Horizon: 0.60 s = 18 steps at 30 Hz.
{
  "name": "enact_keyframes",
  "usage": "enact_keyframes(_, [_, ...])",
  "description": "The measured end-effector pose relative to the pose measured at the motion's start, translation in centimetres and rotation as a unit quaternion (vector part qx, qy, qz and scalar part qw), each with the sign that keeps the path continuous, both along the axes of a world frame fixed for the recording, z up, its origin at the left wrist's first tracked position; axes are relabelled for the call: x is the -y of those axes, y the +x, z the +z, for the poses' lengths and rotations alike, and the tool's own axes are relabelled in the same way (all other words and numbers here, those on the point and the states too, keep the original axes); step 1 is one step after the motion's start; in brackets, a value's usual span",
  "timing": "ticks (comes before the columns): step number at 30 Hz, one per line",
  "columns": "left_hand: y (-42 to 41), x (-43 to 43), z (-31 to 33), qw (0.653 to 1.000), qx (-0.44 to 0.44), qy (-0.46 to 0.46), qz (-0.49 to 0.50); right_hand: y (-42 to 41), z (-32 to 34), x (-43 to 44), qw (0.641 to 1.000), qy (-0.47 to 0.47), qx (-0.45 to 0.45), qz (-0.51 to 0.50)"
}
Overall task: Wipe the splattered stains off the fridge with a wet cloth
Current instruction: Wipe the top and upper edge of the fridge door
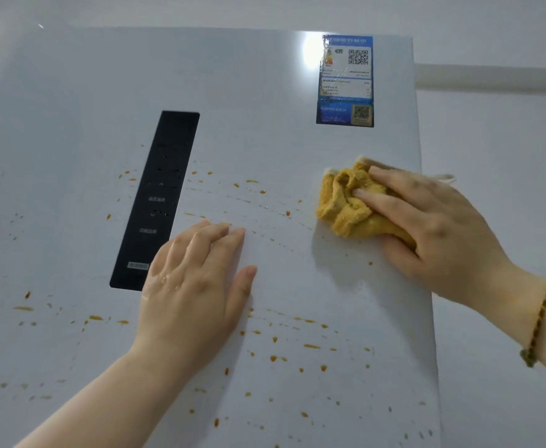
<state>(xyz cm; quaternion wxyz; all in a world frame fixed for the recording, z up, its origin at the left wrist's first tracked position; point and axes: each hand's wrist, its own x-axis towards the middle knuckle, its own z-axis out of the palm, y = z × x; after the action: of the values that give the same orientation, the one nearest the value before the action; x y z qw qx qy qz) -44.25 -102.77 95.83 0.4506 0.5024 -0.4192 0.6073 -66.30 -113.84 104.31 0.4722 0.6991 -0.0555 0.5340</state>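
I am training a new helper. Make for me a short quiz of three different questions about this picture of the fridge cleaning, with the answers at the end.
1. True or false: the left hand holds the yellow cloth.
2. Multiple choice: where is the blue label on the fridge door? A) lower left B) upper right C) under the left hand
3. Short answer: what lies between the black control panel and the cloth?

Key
1. False. The right hand presses the cloth on the door; the left hand lies flat and open on the door.
2. B
3. Orange stains, not yet wiped.
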Motion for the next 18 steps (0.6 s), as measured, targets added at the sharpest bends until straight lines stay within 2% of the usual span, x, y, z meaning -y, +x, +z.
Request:
enact_keyframes(2, [0.0,-0.1,-0.1,1.0,0.002,0.006,-0.003,0.3,2.1,-0.6,0.999,0.021,0.034,-0.01])
enact_keyframes(5, [0.1,-0.1,-0.1,1.0,-0.003,0.009,-0.017,2.1,3.4,-1.9,0.979,0.141,0.147,0.021])
enact_keyframes(7, [0.1,-0.1,-0.2,1.0,-0.006,0.01,-0.027,3.7,1.6,-2.0,0.977,0.126,0.172,0.022])
enact_keyframes(10, [0.2,-0.3,-0.1,0.999,-0.003,0.022,-0.043,4.7,-3.3,-1.5,0.993,0.037,0.113,0.017])
enact_keyframes(13, [0.6,-1.0,-0.1,0.997,-0.002,0.054,-0.062,4.3,-7.2,-1.6,0.999,-0.014,0.047,0.02])
enact_keyframes(16, [1.1,-1.6,-0.2,0.993,0.003,0.091,-0.079,3.6,-5.2,-1.5,0.999,-0.04,0.001,0.001])
enact_keyframes(18, [1.3,-2.0,-0.1,0.99,0.007,0.108,-0.089,3.8,-1.9,-1.6,0.999,-0.03,0.04,-0.002])
